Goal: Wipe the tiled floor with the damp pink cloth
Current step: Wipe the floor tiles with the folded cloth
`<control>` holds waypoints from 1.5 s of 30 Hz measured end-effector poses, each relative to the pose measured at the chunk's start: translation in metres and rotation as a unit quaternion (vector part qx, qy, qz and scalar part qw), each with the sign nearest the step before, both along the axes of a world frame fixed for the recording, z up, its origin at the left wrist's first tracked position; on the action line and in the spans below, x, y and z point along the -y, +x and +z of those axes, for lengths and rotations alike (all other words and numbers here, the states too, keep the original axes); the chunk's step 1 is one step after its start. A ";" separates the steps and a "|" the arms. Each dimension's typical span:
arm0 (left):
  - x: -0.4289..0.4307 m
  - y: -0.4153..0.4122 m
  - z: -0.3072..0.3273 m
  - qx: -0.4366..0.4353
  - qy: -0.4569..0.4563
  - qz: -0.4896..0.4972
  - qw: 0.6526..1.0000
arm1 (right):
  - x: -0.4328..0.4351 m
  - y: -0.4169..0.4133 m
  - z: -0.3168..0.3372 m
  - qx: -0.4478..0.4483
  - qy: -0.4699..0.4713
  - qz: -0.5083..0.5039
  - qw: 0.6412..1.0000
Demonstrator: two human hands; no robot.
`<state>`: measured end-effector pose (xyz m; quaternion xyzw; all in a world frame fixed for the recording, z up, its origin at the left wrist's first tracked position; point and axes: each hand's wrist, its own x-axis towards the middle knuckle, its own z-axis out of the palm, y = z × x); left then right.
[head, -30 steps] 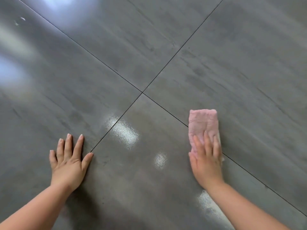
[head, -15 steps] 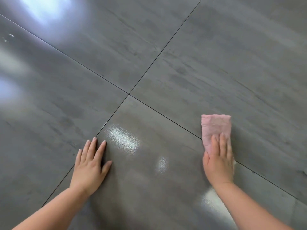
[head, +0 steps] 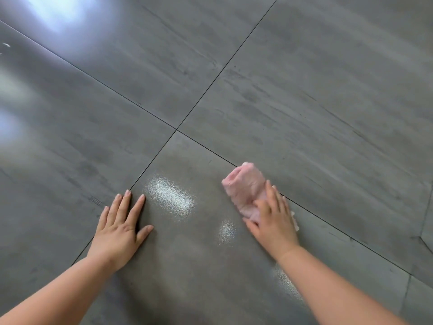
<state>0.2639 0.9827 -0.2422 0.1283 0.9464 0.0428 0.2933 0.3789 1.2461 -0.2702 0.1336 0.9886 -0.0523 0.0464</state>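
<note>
A folded pink cloth (head: 246, 188) lies on the grey tiled floor (head: 304, 102), straddling a grout line right of centre, its far end pointing up and left. My right hand (head: 271, 221) presses flat on the cloth's near half and covers it. My left hand (head: 121, 226) rests palm down on the floor at lower left, fingers spread, holding nothing. Between the two hands the tile (head: 182, 231) shines with wet patches.
Four large grey tiles meet at a grout cross (head: 176, 130) above the hands. Bright window glare (head: 58, 10) reflects off the floor at upper left. A narrow tile strip and another joint (head: 424, 231) show at the right edge.
The cloth and my right hand have slid left and turned so the cloth points up-left. My left hand has shifted right, from left of the grout line onto it.
</note>
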 end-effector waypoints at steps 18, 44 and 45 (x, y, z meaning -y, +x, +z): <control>-0.033 -0.024 0.278 0.107 0.281 0.350 0.887 | -0.002 -0.048 0.317 0.174 -0.549 -0.346 0.741; 0.269 -0.170 0.594 -0.002 0.220 0.519 0.826 | 0.234 -0.310 0.614 0.131 -0.472 -0.177 0.854; 0.273 -0.187 0.588 -0.001 0.218 0.518 0.827 | 0.240 -0.322 0.607 0.136 -0.469 -0.173 0.855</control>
